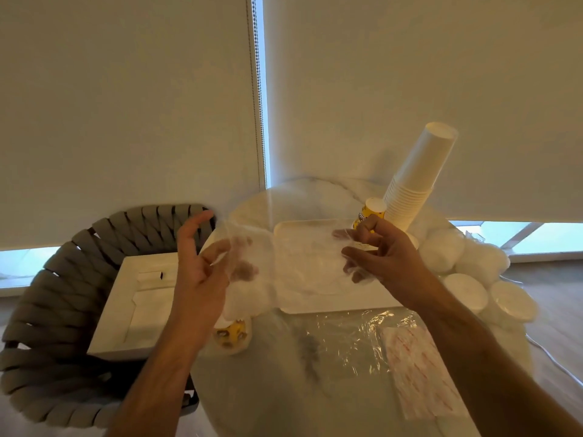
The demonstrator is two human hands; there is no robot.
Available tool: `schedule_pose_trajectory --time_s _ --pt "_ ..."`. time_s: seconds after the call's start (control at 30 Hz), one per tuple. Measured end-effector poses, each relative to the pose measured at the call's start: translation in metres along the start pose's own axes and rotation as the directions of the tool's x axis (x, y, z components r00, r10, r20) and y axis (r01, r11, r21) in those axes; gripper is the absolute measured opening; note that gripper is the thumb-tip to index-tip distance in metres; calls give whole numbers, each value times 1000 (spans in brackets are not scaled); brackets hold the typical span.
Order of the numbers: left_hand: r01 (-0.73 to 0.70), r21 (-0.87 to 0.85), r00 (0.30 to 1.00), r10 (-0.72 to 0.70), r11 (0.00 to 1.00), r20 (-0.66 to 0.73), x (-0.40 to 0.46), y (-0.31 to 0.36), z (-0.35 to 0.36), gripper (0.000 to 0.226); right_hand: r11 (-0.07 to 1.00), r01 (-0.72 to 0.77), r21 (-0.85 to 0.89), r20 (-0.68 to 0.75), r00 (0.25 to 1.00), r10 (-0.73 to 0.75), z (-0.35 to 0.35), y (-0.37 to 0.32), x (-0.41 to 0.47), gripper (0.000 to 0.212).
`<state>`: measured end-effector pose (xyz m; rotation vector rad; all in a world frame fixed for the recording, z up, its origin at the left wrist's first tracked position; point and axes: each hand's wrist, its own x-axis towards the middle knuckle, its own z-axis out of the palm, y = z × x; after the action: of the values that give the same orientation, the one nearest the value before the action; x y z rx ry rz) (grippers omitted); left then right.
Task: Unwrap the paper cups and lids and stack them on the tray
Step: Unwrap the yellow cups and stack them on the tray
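Both hands hold a clear plastic wrapper (pixel 296 263) stretched above the white tray (pixel 315 305). My left hand (pixel 202 269) pinches its left end, index finger raised. My right hand (pixel 383 257) pinches its right end, fingers curled into the film. A tall stack of white paper cups (pixel 416 181) stands upside down and leans right at the tray's far right corner. A small yellow-patterned cup (pixel 369 212) stands beside it, just behind my right hand. White lids (pixel 467 288) lie heaped at the right of the table.
Another yellow-patterned cup (pixel 232 334) sits on the round white table (pixel 277 389) under my left wrist. Crumpled clear wrap (pixel 353 339) and a red-printed bag (pixel 422 370) lie near me. A woven grey chair (pixel 56 310) at left holds a white box (pixel 135 304). Window blinds hang behind.
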<state>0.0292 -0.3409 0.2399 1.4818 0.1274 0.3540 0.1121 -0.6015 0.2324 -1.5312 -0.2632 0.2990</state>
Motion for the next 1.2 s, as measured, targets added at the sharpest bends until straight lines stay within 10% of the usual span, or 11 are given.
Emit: schedule_pose_trajectory --time_s 0.07,0.5,0.73,0.97,1.07,1.2 --pt "-32 45 999 31 998 30 4 0 -4 46 1000 -14 -16 25 1000 14 1 -1 -2 14" --pt "8 59 1000 -9 998 17 12 -4 -29 35 997 -74 -20 94 993 76 -15 -2 -14 86" --pt "-22 92 1000 21 996 7 17 3 -22 43 996 -89 9 117 989 87 -41 -7 -26 79" --pt "271 -310 963 -258 911 82 8 9 12 28 993 -103 60 217 972 88 -76 -11 -40 86" --pt "382 -286 924 -365 879 111 -8 -2 39 62 989 -106 100 234 969 80 -93 -12 -47 96" --pt "191 -102 969 -171 976 180 -23 -11 61 81 992 -117 56 237 966 101 -122 -13 -55 103"
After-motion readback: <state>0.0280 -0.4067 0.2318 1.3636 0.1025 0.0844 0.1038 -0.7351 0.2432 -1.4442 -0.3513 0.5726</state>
